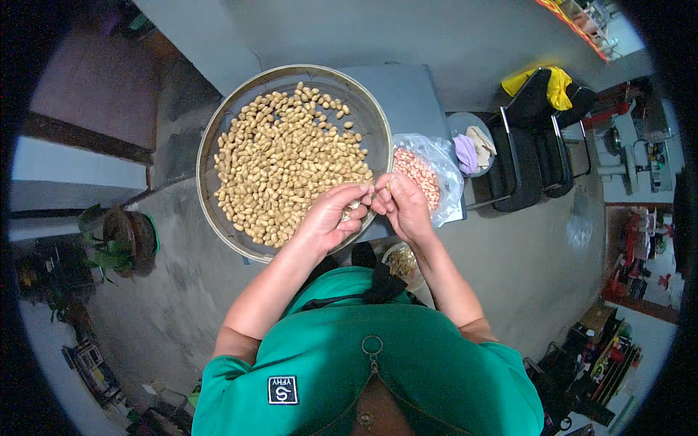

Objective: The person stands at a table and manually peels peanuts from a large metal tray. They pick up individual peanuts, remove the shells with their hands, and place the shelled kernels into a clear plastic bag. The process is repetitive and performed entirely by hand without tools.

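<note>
Over the right rim of a round sieve (204,210) full of unshelled peanuts (283,158), my two hands meet at the fingertips. Peanut shells lie within the curled fingers of my left hand (338,212). My right hand (402,204) pinches a small yellowish piece, likely a peanut or bit of shell, between thumb and forefinger. Just beyond the right hand, a clear plastic bag (450,185) holds shelled pink peanut kernels (417,174). Below the hands, partly behind my right forearm, is a container of peanut shells (402,262).
The sieve and bag rest on a grey table (406,92). To its right stand a clear tub (463,121) with purple and beige cloths and black chairs (512,180), one draped with yellow cloth (559,90). A potted plant (121,242) stands on the floor at left.
</note>
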A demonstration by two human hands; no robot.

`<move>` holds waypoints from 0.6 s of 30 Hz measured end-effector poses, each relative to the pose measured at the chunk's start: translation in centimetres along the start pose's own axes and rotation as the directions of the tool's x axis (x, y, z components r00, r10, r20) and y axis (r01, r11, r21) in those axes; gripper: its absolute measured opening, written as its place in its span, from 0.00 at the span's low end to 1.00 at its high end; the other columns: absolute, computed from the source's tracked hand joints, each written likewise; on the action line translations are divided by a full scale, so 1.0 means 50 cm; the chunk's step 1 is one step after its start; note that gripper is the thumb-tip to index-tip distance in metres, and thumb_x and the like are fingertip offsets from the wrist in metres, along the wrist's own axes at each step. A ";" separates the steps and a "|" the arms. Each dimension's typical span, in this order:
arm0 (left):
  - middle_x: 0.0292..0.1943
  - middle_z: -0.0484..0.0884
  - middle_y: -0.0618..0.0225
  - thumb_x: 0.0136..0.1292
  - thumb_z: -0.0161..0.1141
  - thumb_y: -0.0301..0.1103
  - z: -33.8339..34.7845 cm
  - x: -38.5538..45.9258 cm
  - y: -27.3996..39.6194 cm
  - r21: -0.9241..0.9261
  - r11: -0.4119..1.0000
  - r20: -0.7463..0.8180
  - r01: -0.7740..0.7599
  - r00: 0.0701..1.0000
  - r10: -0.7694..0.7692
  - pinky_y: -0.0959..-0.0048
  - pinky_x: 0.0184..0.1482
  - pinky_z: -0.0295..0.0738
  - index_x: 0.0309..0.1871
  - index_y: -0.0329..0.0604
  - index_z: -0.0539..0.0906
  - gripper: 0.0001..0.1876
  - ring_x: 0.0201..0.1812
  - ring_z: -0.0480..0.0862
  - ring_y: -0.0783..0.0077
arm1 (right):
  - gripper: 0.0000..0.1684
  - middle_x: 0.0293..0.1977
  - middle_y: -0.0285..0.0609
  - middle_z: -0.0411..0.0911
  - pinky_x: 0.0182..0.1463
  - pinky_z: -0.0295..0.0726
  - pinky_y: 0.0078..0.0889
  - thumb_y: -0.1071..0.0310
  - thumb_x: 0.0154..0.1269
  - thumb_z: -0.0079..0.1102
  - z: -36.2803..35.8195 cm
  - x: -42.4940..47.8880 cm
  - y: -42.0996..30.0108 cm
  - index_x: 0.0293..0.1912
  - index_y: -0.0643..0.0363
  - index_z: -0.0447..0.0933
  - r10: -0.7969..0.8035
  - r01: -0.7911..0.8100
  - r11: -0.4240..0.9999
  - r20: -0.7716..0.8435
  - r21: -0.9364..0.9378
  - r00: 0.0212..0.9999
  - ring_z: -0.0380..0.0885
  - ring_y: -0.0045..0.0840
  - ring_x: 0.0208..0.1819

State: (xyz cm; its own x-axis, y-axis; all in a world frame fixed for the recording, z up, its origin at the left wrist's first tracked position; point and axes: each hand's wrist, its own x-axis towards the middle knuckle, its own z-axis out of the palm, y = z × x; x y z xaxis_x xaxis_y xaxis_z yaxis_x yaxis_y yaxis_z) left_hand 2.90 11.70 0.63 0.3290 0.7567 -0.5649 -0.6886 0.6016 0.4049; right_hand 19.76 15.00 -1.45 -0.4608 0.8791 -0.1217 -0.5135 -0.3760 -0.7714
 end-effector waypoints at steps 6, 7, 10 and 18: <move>0.26 0.74 0.79 0.66 0.62 0.33 0.058 0.059 -0.039 0.267 0.959 0.024 -0.095 0.995 0.092 0.86 0.20 0.56 0.45 0.39 0.81 0.09 0.23 0.67 0.87 | 0.21 0.28 0.22 0.65 0.26 0.57 0.11 0.59 0.79 0.40 -0.036 -0.028 -0.035 0.63 0.57 0.70 0.006 -0.034 0.964 -0.107 -0.265 0.994 0.57 0.06 0.25; 0.26 0.74 0.79 0.66 0.63 0.33 0.065 0.070 -0.045 0.300 0.947 0.024 -0.112 0.994 0.110 0.86 0.20 0.56 0.44 0.39 0.81 0.09 0.23 0.67 0.87 | 0.21 0.29 0.22 0.65 0.26 0.57 0.11 0.60 0.79 0.40 -0.047 -0.034 -0.035 0.63 0.58 0.70 -0.028 -0.003 0.954 -0.097 -0.301 0.995 0.57 0.06 0.25; 0.25 0.76 0.77 0.65 0.64 0.33 0.082 0.106 -0.064 0.373 0.915 0.004 -0.152 0.987 0.162 0.86 0.20 0.55 0.41 0.40 0.81 0.07 0.21 0.67 0.87 | 0.21 0.30 0.24 0.67 0.26 0.57 0.11 0.61 0.79 0.41 -0.073 -0.042 -0.037 0.63 0.58 0.69 -0.090 0.060 0.933 -0.068 -0.355 0.994 0.58 0.06 0.25; 0.28 0.81 0.68 0.67 0.60 0.28 0.117 0.166 -0.121 0.197 0.953 0.043 -0.228 0.974 0.224 0.83 0.22 0.68 0.40 0.36 0.80 0.05 0.22 0.75 0.82 | 0.16 0.30 0.28 0.69 0.24 0.59 0.11 0.65 0.78 0.38 -0.102 -0.039 -0.050 0.55 0.62 0.71 -0.115 0.053 0.975 -0.283 -0.217 0.952 0.59 0.07 0.24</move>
State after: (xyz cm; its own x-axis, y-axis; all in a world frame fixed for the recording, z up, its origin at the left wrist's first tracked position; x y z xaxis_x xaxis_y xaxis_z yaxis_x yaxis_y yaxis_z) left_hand 13.57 15.81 -2.30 0.1936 0.8827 -0.4282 -0.6040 0.4512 0.6570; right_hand 25.61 15.71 -2.46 -0.1752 0.9632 -0.2036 -0.3682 -0.2559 -0.8938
